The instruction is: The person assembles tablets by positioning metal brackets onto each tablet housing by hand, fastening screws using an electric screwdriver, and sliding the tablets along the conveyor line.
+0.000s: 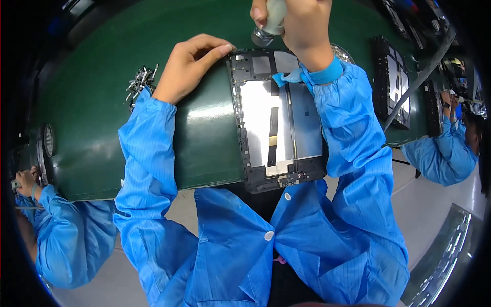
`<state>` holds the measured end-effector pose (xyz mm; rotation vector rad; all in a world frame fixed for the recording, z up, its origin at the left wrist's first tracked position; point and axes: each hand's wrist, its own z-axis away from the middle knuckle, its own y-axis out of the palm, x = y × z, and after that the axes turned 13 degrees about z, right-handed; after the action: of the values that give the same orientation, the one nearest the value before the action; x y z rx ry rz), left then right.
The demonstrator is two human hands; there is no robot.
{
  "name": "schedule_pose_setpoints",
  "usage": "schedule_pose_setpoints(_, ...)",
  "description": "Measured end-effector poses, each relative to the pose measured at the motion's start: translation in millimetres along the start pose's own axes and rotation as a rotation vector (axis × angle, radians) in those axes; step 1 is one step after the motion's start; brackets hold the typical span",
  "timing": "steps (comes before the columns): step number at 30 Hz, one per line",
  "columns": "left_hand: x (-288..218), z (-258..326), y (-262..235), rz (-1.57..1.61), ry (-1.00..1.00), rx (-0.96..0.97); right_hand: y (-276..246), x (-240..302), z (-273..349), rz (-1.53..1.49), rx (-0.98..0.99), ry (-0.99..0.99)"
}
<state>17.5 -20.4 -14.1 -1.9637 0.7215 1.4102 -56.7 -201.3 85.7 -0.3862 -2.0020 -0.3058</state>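
A tablet housing (307, 115) with its inside facing up lies before me, showing silver plates, a black strip and small boards along its edges. At its far left corner my left hand (192, 64) is closed, thumb and forefinger pinched at the corner. My right hand (307, 23) is wrapped round an electric screwdriver (276, 15) with a pale body and a metal collar. The screwdriver is above and beyond the housing's far edge; its tip cannot be made out. A blue band circles my right wrist, its loose end hanging over the housing.
Small black and silver parts (143, 82) lie heaped on the green table mat (204, 133), left of my left forearm. Partly behind my right wrist is a round dish of screws (341, 53). Another tablet housing (396, 84) and a grey cable (422, 77) are at right. Co-workers sit on both sides.
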Motion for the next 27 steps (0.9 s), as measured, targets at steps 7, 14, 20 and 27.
schedule_pose_setpoints(7,10.1,-3.5,6.4,-0.047,0.051,-0.093,17.4,-7.4,-4.7,0.019,0.069,-0.008)
schedule_pose_setpoints(14,1.8,-2.0,10.6,-0.098,-0.051,-0.135,20.1,-6.6,0.4,0.005,0.090,-0.023)
schedule_pose_setpoints(20,1.8,3.3,-4.5,-0.154,-0.037,-0.012,26.4,-18.0,5.9,-0.023,0.200,-0.042)
schedule_pose_setpoints(27,4.6,8.5,-15.5,-0.072,-0.057,0.082,31.9,-17.1,10.3,0.092,0.230,0.002)
